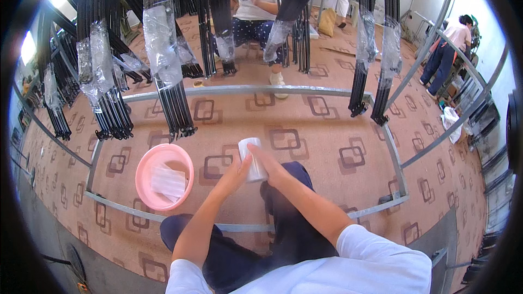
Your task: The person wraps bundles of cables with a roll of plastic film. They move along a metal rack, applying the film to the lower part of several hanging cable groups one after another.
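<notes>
In front of my knees, my two hands hold a whitish, shiny roll of plastic film (254, 164) between them. My left hand (235, 173) presses on its left side. My right hand (268, 164) lies over its right side, thumb and fingers near the top. The roll stands tilted, its upper end leaning away from me. Beyond it hang bundles of long black cables or rods (177, 103), their lower parts wrapped in clear plastic film (162, 43). Fittings show at the bundles' lower ends.
A pink basin (146, 196) with white sheets (168, 182) inside stands left of my arms. A grey metal frame (218, 90) surrounds me at floor level, with slanting bars at both sides. Another person (256, 5) sits opposite behind the bundles; one (449, 49) stands at right.
</notes>
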Demonstrator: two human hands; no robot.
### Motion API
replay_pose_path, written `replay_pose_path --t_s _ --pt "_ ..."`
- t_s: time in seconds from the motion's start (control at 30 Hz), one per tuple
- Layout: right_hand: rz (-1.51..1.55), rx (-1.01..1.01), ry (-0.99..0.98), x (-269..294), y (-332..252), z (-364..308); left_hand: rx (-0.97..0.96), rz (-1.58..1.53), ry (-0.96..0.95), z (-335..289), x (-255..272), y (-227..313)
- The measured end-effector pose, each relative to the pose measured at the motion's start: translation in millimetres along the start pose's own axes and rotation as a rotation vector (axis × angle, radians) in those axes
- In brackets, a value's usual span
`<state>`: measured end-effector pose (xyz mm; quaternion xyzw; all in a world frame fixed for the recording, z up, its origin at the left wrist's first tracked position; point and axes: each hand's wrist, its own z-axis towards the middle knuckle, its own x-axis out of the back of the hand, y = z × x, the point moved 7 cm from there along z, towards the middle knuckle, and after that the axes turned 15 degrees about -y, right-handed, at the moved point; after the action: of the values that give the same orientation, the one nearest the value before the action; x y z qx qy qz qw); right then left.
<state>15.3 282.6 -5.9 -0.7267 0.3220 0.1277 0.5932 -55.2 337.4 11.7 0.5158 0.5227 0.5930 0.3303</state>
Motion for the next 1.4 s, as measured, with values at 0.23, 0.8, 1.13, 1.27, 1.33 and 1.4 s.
replay_pose_path --t_s 0.23,0.8,1.13,1.27,1.33,1.4 --pt "-0.001 0.009 -0.029 2.2 3.1 5.1 -0.045 0.012 0.051 3.5 1.4 -13.2" --pt "-0.037 -0.001 -0.027 2.8 2.0 5.4 -0.041 -0.045 0.001 5.2 -0.8 -12.2" --pt "-0.096 -0.021 0.02 -0.2 -3.9 0.9 -0.09 -0.056 0.062 4.6 1.0 -14.0" --pt "-0.065 0.009 -0.008 2.5 -1.8 1.9 -0.095 -0.086 0.057 6.0 -1.7 -12.8" --pt "-0.046 0.035 -0.038 0.5 -1.0 1.4 -0.084 -0.075 0.055 4.5 -1.5 -13.8" --pt "-0.053 0.026 -0.029 -0.8 -2.3 -0.8 -0.065 -0.054 0.048 4.6 -1.0 -17.2"
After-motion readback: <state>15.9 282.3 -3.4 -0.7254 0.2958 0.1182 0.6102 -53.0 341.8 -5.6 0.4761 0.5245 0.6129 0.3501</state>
